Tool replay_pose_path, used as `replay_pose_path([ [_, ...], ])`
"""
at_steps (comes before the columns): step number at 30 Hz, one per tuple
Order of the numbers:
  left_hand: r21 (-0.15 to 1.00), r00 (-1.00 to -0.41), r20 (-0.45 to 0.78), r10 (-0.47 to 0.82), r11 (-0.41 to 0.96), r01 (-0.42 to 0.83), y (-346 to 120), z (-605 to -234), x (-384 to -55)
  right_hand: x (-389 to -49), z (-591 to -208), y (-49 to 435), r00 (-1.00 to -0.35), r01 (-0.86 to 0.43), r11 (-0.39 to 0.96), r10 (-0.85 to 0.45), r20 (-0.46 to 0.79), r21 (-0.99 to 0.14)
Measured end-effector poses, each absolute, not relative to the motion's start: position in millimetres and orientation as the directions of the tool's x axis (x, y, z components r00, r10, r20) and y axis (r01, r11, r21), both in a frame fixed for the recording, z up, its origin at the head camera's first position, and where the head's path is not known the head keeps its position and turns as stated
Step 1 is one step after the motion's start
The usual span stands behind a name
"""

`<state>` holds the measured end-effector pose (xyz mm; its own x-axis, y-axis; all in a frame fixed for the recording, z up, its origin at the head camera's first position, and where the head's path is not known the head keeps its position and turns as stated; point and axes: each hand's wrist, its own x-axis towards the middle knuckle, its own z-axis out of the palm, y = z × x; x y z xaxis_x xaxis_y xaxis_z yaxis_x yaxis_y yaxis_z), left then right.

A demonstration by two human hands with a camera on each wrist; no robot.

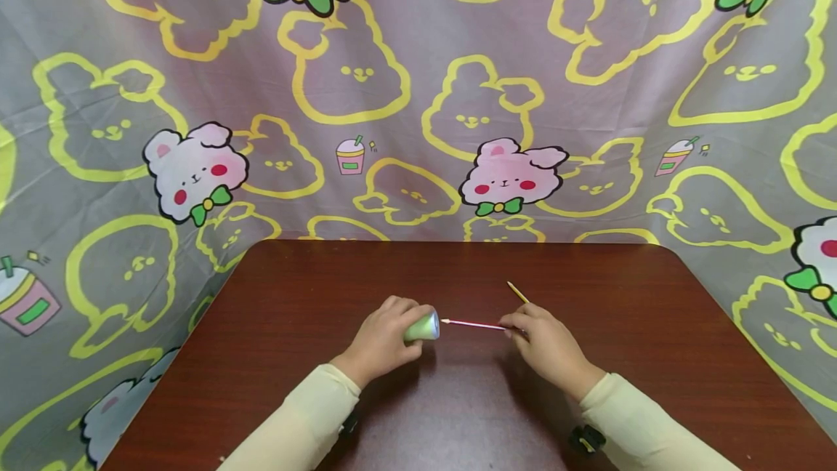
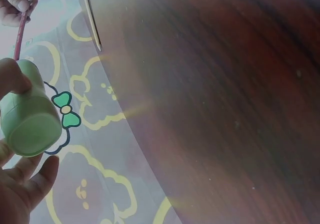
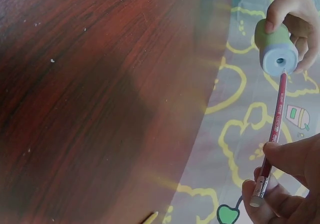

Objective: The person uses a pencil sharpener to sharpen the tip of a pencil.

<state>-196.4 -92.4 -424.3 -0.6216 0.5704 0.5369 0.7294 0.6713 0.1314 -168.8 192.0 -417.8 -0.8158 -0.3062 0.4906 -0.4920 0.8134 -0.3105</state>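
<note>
Both my forearms reach in from the bottom edge of the head view, angled toward each other, so that my hands face one another above the brown table (image 1: 458, 405). My left hand (image 1: 386, 338) is clamped round the green sharpener (image 1: 419, 328), thumb on one side and fingers wrapped on the other, with its pale blue end turned toward my right hand (image 1: 546, 344). In the right wrist view that end shows a small dark hole (image 3: 281, 61). My right hand pinches the red pencil (image 1: 474, 324) toward its back end: the thumb presses on the barrel from one side, bent fingers support it from the other, and the blunt end shows past my thumb. The pencil lies nearly level between my hands, its sharpened tip pointing at the sharpener, just beside the blue face and outside the hole; whether it touches the rim I cannot tell. My right wrist slants inward, the back of the hand turned up. Just beyond my right fingers a yellow pencil (image 1: 517, 291) lies on the table, partly hidden by the hand. Cream sleeves (image 1: 304, 416) cover both my arms down to the wrists, and a cartoon-print cloth (image 1: 405, 144) hangs behind the table.
</note>
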Motion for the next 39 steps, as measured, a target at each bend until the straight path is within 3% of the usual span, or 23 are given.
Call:
replay_pose_path([
  [13, 0.118, -0.594, 0.538, 0.598, 0.644, 0.756, -91, -422, -193, -166, -411, 189, -0.820, -0.506, 0.810, -0.346, 0.456, -0.296],
  [22, 0.115, -0.589, 0.535, 0.606, 0.638, 0.761, -90, -421, -192, -168, -413, 186, -0.825, -0.520, 0.779, -0.351, 0.443, -0.351],
  [39, 0.139, -0.588, 0.512, 0.626, 0.615, 0.776, -88, -418, -189, -171, -411, 179, -0.777, -0.586, 0.747, -0.409, 0.479, -0.313],
])
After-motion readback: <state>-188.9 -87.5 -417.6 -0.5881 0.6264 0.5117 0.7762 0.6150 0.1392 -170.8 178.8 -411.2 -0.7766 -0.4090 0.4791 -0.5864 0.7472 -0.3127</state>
